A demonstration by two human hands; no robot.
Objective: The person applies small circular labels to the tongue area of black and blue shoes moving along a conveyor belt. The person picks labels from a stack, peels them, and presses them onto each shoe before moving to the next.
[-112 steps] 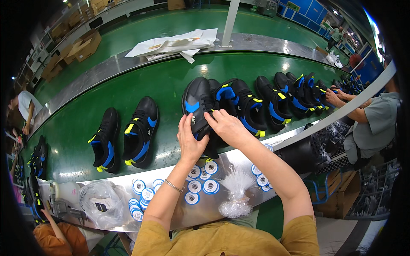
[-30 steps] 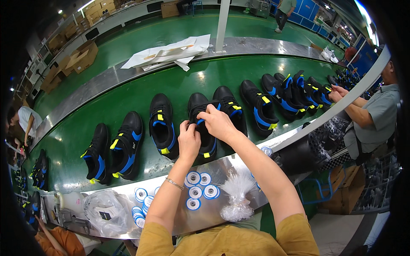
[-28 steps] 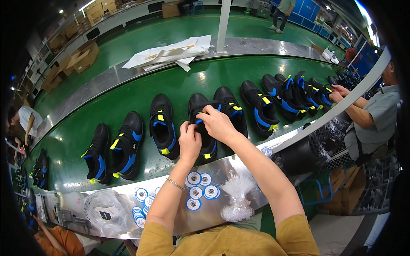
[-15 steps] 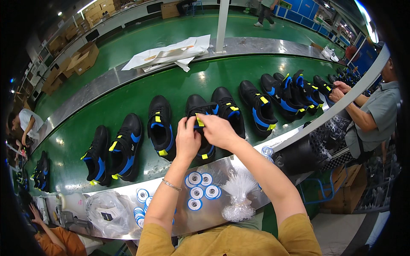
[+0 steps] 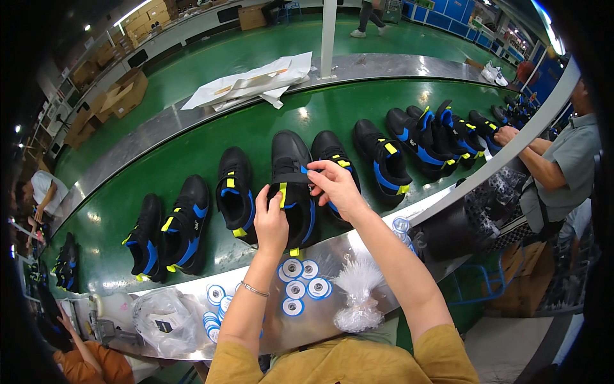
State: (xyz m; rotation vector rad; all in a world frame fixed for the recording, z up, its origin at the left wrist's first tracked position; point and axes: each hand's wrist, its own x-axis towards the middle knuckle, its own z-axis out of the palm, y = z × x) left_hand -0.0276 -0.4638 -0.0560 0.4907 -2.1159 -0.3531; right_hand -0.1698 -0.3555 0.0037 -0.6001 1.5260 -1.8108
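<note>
A black sneaker (image 5: 289,146) with blue sides and yellow tabs stands on the green belt in front of me, toe pointing away. My left hand (image 5: 271,224) is closed on its left edge, the thumb against the yellow tongue tab (image 5: 283,192). At the shoe's right side, my right hand (image 5: 338,191) pinches the end of the black strap (image 5: 291,178), which crosses the shoe; the fingertips partly hide that end. A matching sneaker (image 5: 330,142) stands close on the right, partly behind my right hand. Another sneaker (image 5: 234,163) is just left of my left hand.
More sneakers (image 5: 194,192) line the belt (image 5: 141,173) on both sides. On the metal ledge lie round blue-and-white tags (image 5: 295,290), a bundle of clear plastic strands (image 5: 358,288) and a clear bag (image 5: 165,323). White paper (image 5: 256,80) lies beyond. A co-worker (image 5: 563,153) handles shoes at right.
My hands, together at the yellow tab before, are now apart, with the right on the strap's end. The strap lies across the shoe. A walking person in the background has moved left.
</note>
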